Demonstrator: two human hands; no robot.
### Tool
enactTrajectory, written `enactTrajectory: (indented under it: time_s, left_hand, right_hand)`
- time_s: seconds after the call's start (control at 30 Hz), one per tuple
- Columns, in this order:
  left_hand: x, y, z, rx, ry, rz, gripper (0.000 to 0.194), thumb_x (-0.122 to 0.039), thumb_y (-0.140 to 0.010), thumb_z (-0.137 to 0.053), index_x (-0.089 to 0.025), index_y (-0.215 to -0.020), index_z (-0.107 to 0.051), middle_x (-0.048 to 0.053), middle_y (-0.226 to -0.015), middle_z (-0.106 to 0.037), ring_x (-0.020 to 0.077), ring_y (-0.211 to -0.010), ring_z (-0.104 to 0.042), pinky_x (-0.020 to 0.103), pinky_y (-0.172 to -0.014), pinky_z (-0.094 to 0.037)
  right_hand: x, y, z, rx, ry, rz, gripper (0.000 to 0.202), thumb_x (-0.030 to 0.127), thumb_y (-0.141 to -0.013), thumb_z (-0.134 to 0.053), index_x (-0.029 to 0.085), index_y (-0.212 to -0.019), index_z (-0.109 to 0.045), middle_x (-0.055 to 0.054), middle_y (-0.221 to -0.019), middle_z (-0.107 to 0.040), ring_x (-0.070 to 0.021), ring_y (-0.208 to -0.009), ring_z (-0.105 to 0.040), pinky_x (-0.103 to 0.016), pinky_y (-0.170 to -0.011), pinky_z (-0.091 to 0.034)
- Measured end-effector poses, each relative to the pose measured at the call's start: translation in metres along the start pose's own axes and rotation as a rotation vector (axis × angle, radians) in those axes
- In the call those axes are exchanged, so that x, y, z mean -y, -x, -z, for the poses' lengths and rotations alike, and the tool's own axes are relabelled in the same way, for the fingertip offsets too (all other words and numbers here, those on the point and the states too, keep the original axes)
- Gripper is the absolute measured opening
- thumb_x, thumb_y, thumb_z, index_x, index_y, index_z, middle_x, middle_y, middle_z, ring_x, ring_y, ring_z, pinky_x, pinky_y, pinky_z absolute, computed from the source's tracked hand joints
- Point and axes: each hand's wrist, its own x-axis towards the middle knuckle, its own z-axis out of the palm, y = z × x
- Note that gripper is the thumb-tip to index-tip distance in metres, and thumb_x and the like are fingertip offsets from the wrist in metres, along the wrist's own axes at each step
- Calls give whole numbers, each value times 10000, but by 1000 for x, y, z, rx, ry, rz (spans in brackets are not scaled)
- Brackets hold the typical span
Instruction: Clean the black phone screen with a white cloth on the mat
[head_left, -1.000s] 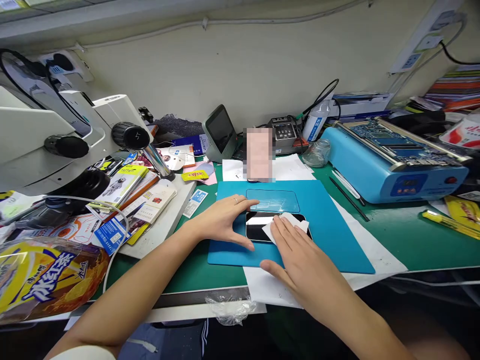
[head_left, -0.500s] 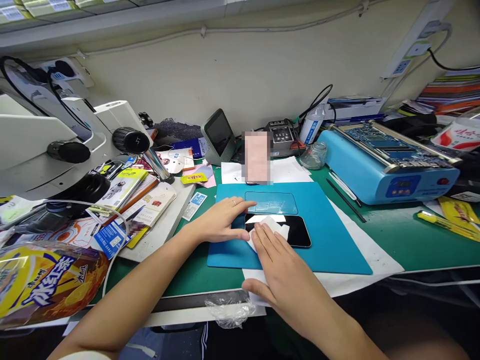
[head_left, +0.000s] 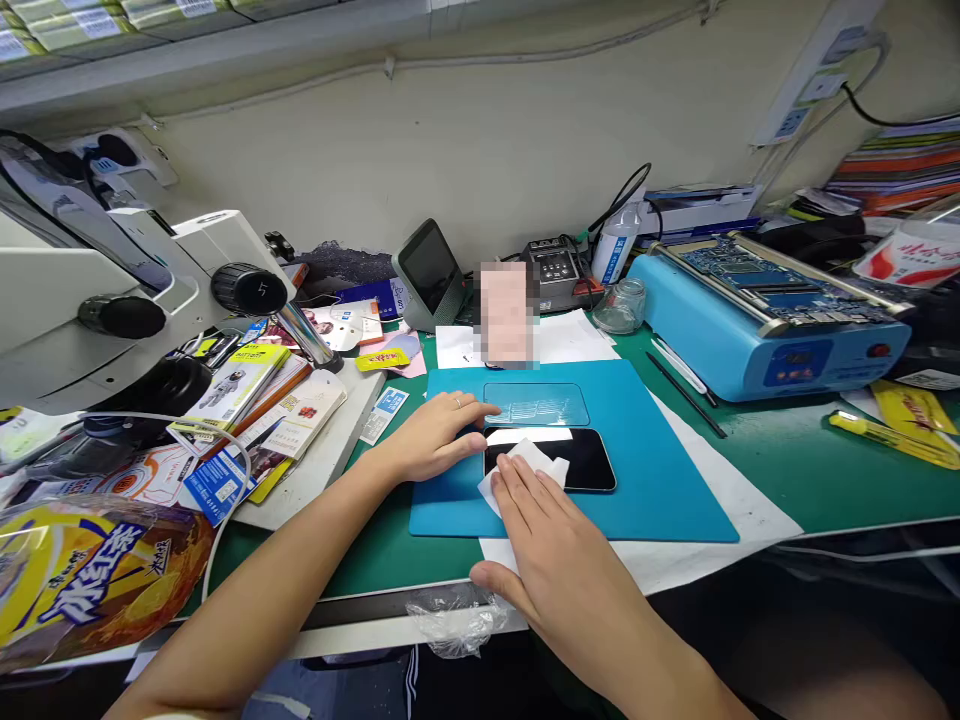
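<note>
A smartphone (head_left: pixel 592 462) lies flat, black screen up, on a blue mat (head_left: pixel 660 500). My right hand (head_left: pixel 551 530) presses a white wipe (head_left: pixel 556 467) onto the left part of the screen with its fingers stretched flat, the thumb apart. My left hand (head_left: pixel 442 437) is at the phone's left end, fingers extended and thumb pointing at its edge; whether it touches the phone I cannot tell. Just behind the phone lies a clear screen protector (head_left: pixel 547 404) with a dark outline, and the left fingertips come close to its near left corner.
A microscope (head_left: pixel 150 320) stands at left, above booklets and cards. In front of it lies a large iced tea bottle (head_left: pixel 90 580). A blue heating station (head_left: pixel 772 330) carrying circuit boards, a glass jar (head_left: pixel 619 306), tweezers (head_left: pixel 682 370) and a yellow cutter (head_left: pixel 892 438) are at right.
My right hand and the wipe have slid slightly toward the near left of the screen, baring more black glass. The left hand stays by the phone's left end. The whole view has shifted slightly.
</note>
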Motion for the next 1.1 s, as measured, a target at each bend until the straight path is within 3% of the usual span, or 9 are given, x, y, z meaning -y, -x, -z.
enactTrajectory:
  time_s: [0.07,0.27,0.53,0.77,0.97,1.1]
  left_hand:
    - [0,-1,-1,4,3,-9,795,-720,-1001,-129,-158,-1357,-564,125,-1097,-665,276,-1018,-584,419,-919,-422]
    - [2,2,-2,-43,10,40,778,-729,-999,-170,-157,-1340,-572,118,-1083,-674,276,-1005,-589,419,-902,-409]
    - [-2,0,-1,-50,-9,52,790,-715,-1006,-116,-168,-1323,-589,109,-1055,-691,272,-993,-599,416,-901,-402]
    - [-2,2,0,-38,33,5,854,-777,-966,-118,-163,-1353,-568,113,-1063,-688,272,-984,-605,405,-888,-418]
    - [-2,1,2,-5,23,-10,859,-784,-961,-129,-169,-1363,-575,119,-1095,-678,275,-1001,-595,404,-893,-431]
    - [-2,0,2,22,-3,-4,854,-779,-965,-162,-166,-1382,-585,120,-1066,-666,277,-983,-591,408,-873,-451]
  right_hand:
    - [-2,0,-1,2,3,23,777,636,-1004,-353,30,-1464,-515,-215,-1548,-458,-356,-1455,-408,-514,-1183,-383]
    - [-3,-37,-2,74,-30,-40,848,632,-984,-429,-28,-1515,-399,-262,-1592,-344,-366,-1495,-324,-526,-1198,-352]
    - [-4,-4,-1,37,-59,-5,813,638,-997,-370,20,-1523,-416,-224,-1606,-346,-355,-1498,-322,-544,-1171,-393]
    - [-7,-35,-3,83,-87,-100,870,661,-988,-361,-6,-1547,-349,-248,-1626,-291,-364,-1524,-254,-585,-1208,-301]
    - [-30,12,3,91,-31,-60,819,657,-996,-338,71,-1569,-347,-167,-1640,-290,-342,-1521,-268,-589,-1188,-343]
    - [-54,22,3,73,23,-205,850,661,-999,-315,41,-1581,-293,-185,-1649,-237,-346,-1515,-274,-566,-1170,-381]
